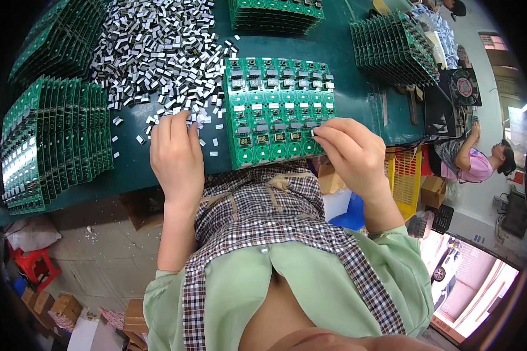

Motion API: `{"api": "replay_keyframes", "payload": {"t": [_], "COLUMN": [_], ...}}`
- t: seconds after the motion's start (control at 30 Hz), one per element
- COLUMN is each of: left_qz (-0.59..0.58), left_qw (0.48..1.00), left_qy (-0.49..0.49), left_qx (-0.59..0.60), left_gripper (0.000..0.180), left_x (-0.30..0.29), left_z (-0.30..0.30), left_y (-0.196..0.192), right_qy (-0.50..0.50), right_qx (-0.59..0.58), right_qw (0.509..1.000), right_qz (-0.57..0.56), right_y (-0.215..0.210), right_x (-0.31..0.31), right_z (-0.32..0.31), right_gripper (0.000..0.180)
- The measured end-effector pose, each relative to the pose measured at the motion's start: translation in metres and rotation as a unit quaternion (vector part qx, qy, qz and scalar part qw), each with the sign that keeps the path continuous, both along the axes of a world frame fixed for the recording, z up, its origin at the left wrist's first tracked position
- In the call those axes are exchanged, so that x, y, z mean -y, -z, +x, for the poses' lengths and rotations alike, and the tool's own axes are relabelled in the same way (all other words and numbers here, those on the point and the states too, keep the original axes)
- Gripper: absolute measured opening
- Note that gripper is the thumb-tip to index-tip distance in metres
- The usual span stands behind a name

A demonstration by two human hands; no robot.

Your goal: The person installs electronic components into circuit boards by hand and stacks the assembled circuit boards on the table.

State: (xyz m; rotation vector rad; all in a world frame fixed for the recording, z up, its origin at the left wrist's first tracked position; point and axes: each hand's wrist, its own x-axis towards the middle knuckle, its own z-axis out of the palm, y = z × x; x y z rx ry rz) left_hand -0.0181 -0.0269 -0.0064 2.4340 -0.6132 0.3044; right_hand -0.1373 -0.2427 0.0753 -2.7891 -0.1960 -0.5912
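A green circuit board panel lies in front of me on the table, with rows of small parts on it. Several small digit displays sit along its near row. My right hand is at the panel's right edge, thumb and fingers pinching a small white-edged digit display at the end of that row. My left hand reaches to the near edge of a heap of loose displays. Its fingers are bent down and closed together; what they hold, if anything, is hidden.
Stacked green boards stand at the left, at the far left, at the back and at the right. A small fan is beyond the table's right end. A yellow crate stands below; another person sits farther right.
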Motion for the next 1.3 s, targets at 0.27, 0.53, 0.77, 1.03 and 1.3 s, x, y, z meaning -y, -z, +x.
{"api": "replay_keyframes", "payload": {"t": [0.27,0.53,0.77,1.03,1.3], "left_qz": [-0.085,-0.467,-0.514,-0.534,-0.404], "left_qw": [0.996,0.831,0.684,0.688,0.838], "left_qy": [-0.009,0.126,0.217,0.246,0.293], "left_qx": [-0.017,-0.273,-0.469,-0.424,-0.219], "left_gripper": [0.014,0.011,0.008,0.012,0.013], "left_x": [-0.007,-0.02,-0.001,-0.002,0.0], "left_z": [0.003,-0.016,-0.045,-0.053,-0.046], "left_y": [0.003,-0.036,-0.049,-0.036,-0.031], "right_qy": [-0.012,-0.028,-0.172,-0.088,-0.135], "right_qx": [-0.005,-0.035,0.067,0.02,-0.049], "right_qw": [1.0,0.998,0.965,0.96,0.924], "right_qz": [-0.006,-0.039,0.184,0.264,0.353], "right_y": [0.002,-0.007,0.005,0.007,0.008], "right_x": [-0.002,-0.005,-0.05,-0.051,-0.044], "right_z": [0.002,-0.001,0.009,0.007,0.008], "right_gripper": [0.018,0.023,0.032,0.023,0.024]}}
